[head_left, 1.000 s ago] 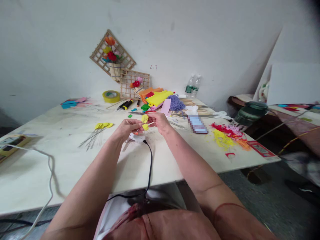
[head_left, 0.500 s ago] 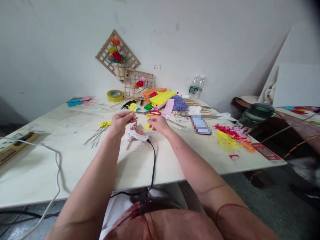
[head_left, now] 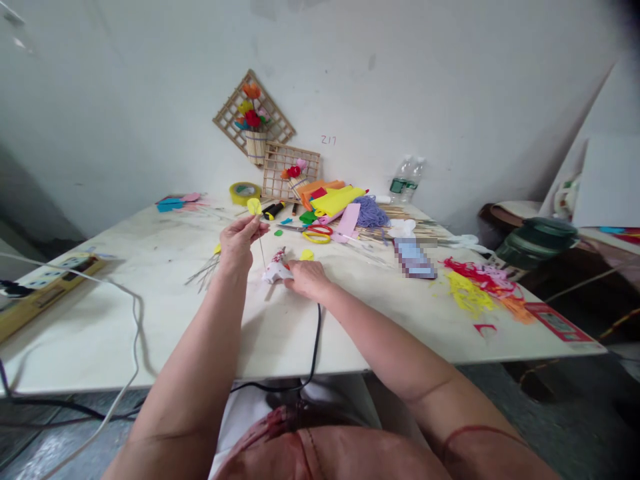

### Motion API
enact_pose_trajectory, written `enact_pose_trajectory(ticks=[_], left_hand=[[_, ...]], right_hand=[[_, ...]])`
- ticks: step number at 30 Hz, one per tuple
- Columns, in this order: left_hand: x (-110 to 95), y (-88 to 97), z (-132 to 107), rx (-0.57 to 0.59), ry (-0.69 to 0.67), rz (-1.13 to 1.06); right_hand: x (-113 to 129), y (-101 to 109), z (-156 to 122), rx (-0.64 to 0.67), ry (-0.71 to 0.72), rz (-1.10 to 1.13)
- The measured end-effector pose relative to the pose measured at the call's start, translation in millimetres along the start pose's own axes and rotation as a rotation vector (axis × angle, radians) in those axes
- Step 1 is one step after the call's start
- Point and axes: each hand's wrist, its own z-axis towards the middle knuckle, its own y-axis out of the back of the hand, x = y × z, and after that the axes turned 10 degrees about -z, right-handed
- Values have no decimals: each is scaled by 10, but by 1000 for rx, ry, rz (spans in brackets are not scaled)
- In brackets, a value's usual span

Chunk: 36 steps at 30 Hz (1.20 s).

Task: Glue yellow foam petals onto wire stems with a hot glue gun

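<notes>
My left hand pinches a thin wire stem that has a yellow felt petal at its top. The stem's lower end hangs beside the white glue gun, which lies on the table. Around the rear of the glue gun, my right hand has its fingers closed; they partly hide the handle. Just behind that hand lies a loose yellow petal. Left of my left hand, several wire stems are spread on the table, partly covered by the wrist.
Scissors, a yellow tape roll and coloured felt lie farther back. A phone and yarn scraps are on the right. A power strip stands left. The glue gun's black cord crosses the front edge.
My right hand has left the yellow petal on the table and moved down onto the glue gun. My left hand keeps the stem, its petal now higher. The view has shifted slightly.
</notes>
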Motion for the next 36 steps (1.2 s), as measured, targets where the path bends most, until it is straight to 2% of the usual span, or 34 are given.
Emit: enact_pose_trajectory(ticks=[4,6,11,12,14,16,17,19,22,24,28,31,36], left_hand=[[-17,34,31,-54,-27,-33],[-30,57,51,-90,-43,-50],[-35,93,74,-131,-38,-46],[-27,94,71,-131,-27,-28],[-2,92,59,-123,11,31],[31,86,39,-100,61,100],[48,82,27,-83,83,127],[80,74,5,-47,116,162],[113,68,-17,-3,141,183],[127,72,-20,24,153,187],[152,86,-13,52,183,174],[176,94,-8,74,201,164],[210,110,-4,101,196,188]], right_hand=[[-14,51,-16,-2,30,-41],[-88,87,-13,-24,-11,-65],[-443,168,47,-145,-291,-46],[-509,181,60,-171,-344,1],[-596,208,72,-312,-413,211],[-609,236,64,-441,-371,561],[-590,250,53,-464,-311,755],[-523,276,22,-389,-155,1089],[-421,300,-20,-190,20,1342],[-387,304,-33,-143,68,1413],[-380,302,-37,-226,103,1471],[-379,308,-49,-258,85,1459],[-359,320,-75,-197,23,1375]])
